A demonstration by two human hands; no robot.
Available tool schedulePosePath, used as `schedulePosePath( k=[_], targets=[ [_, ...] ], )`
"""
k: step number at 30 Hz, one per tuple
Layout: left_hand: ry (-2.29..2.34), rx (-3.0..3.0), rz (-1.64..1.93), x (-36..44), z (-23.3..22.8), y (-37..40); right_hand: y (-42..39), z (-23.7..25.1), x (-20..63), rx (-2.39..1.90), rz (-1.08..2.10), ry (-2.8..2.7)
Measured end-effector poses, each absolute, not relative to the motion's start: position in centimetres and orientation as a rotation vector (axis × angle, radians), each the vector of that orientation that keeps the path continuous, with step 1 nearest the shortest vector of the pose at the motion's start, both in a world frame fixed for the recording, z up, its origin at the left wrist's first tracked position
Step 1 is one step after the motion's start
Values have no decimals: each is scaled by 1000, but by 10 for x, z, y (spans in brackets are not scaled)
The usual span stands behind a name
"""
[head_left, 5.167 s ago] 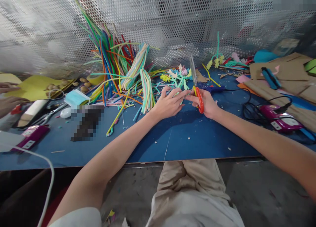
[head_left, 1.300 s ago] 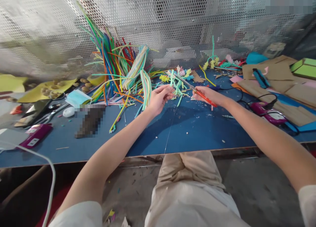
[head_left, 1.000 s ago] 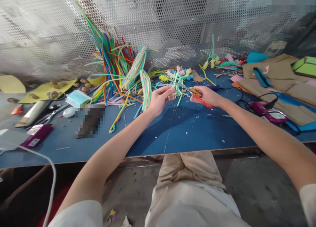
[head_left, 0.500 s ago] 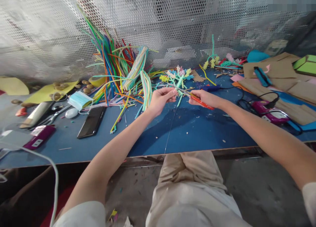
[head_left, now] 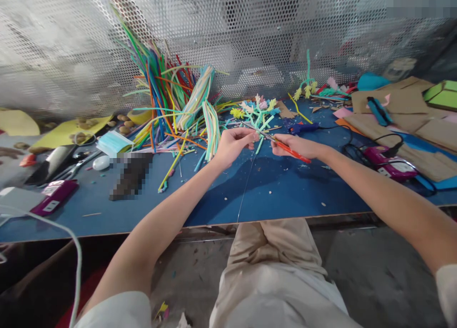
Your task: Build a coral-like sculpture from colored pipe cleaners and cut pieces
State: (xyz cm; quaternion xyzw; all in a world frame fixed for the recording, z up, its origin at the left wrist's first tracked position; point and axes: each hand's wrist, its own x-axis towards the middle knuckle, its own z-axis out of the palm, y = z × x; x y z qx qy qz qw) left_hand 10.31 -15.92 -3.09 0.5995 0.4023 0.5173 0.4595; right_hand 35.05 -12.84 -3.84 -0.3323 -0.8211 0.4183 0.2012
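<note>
My right hand (head_left: 294, 144) is closed round the red handles of a pair of scissors (head_left: 294, 153). Their blades point left, close to the fingertips of my left hand (head_left: 237, 144). Those fingers are pinched together, and whatever sits between them is too small to make out. Just behind both hands lies a cluster of pipe-cleaner branches (head_left: 262, 114) in mint green, with yellow, pink and blue tips. Left of my left hand are bundles of loose pipe cleaners (head_left: 211, 128). A thin pale strand (head_left: 244, 190) runs from below my left fingers to the table's front edge.
A blue glue gun (head_left: 303, 127) lies right of the hands, its cord leading to a purple power strip (head_left: 389, 164). Brown cardboard pieces (head_left: 392, 102) cover the right side. A face mask (head_left: 113, 143), white mouse (head_left: 101, 163) and purple box (head_left: 53, 197) lie at left.
The scissors have shifted slightly, handles a little lower and to the right. My left hand keeps its pinch in nearly the same place.
</note>
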Motion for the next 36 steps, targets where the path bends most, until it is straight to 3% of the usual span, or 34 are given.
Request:
schedulePosePath(
  k=[17, 30, 36],
  targets=[
    [1000, 1566, 1294, 103, -34, -157, -121, -43, 352, -1149, 726, -2440],
    [1011, 1541, 1511, 81, -43, -128, -115, -50, 345, -1027, 642, -2066],
    [1162, 1466, 1610, 58, -51, -105, -108, -57, 343, -1070, 756, -1789]
  ],
)
